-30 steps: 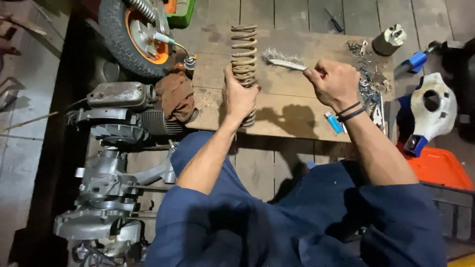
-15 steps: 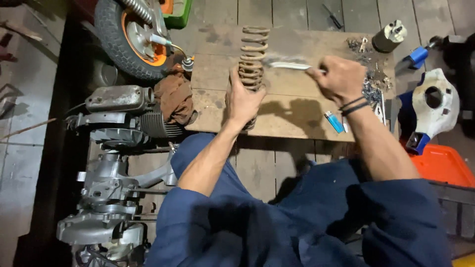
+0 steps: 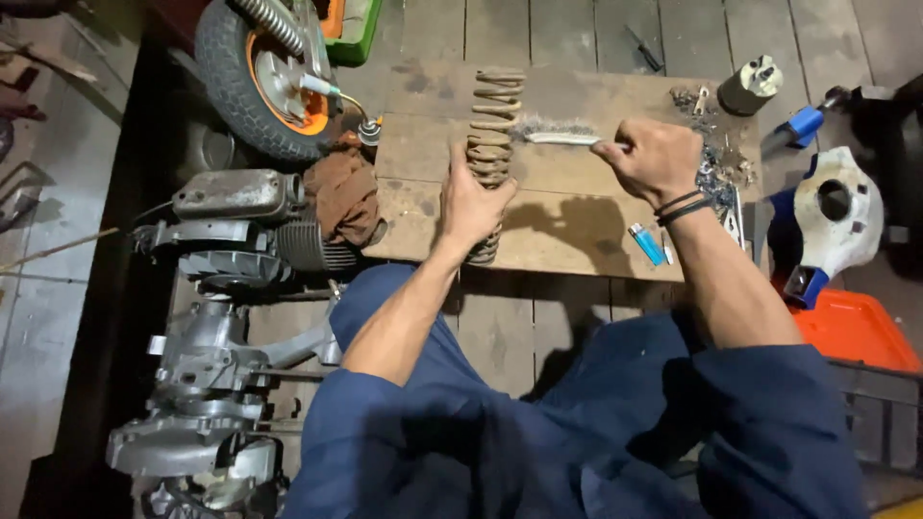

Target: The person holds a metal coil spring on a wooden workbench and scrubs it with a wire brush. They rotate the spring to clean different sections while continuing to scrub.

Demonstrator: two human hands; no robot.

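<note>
Gripping the rusty spring (image 3: 493, 135) around its lower middle, the left hand (image 3: 471, 204) held it upright on the wooden board (image 3: 577, 207). The right hand (image 3: 654, 159), well apart, was closed on a wire brush (image 3: 562, 135) whose bristles touched the upper coils. A blue lighter (image 3: 646, 243) lay near the right wrist, and a brown rag (image 3: 344, 195) sat at the board's left edge.

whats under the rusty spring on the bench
The rusty coil spring lies on a low wooden board. The left hand covers its middle, so the contact there is hidden; the right hand holds a wire brush beside it.
</note>
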